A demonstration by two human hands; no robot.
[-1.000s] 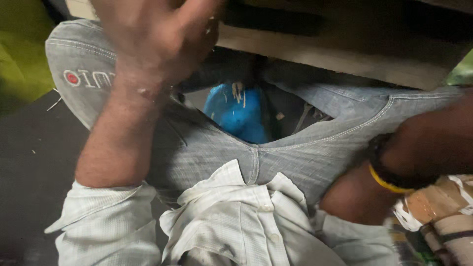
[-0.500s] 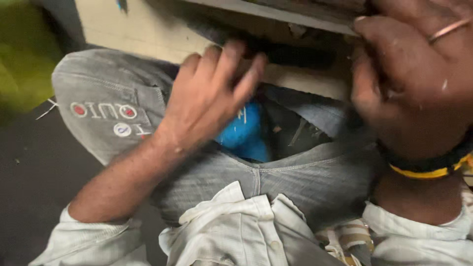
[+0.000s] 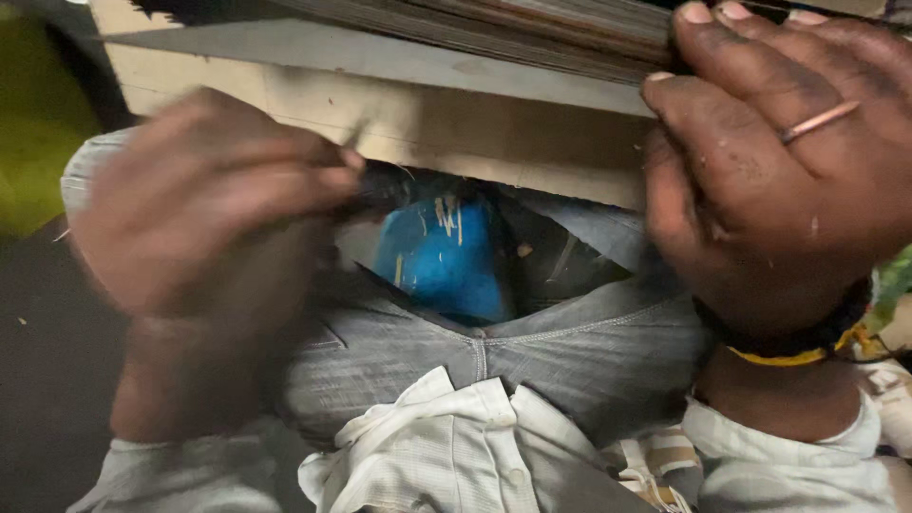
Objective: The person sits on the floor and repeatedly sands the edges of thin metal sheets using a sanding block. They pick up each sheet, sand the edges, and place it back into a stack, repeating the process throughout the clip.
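Over the lap, under head cam: seated person in grey jeans (image 3: 589, 361) and white shirt (image 3: 446, 446), both hands up at a wooden board's front edge.
Board: pale wooden board (image 3: 399, 114) lies across the knees; dark stacked sheets (image 3: 513, 28) sit on top of it.
Right hand: right hand (image 3: 779, 180) grips the board's near edge, fingers over the top against the sheets, thumb down the front face. Clenched on the board. Ring on one finger; black and yellow bands (image 3: 798, 347) at wrist.
Left hand: left hand (image 3: 204, 204) blurred, fingers curled and bunched, tips at the board's lower edge. Cannot tell if it holds anything.
Blue object: blue object (image 3: 446, 256) w/ yellowish scratches sits betw. the thighs, below the board, just right of the left fingertips; not touched.
Change vs 0.5 s ago: left hand was spread flat over the blue object, now drawn left and curled, so the object shows more. Right hand is lower in view, same grip on the edge.
Change vs 1.0 s ago: left hand was raised high, right forearm low at frame edge.
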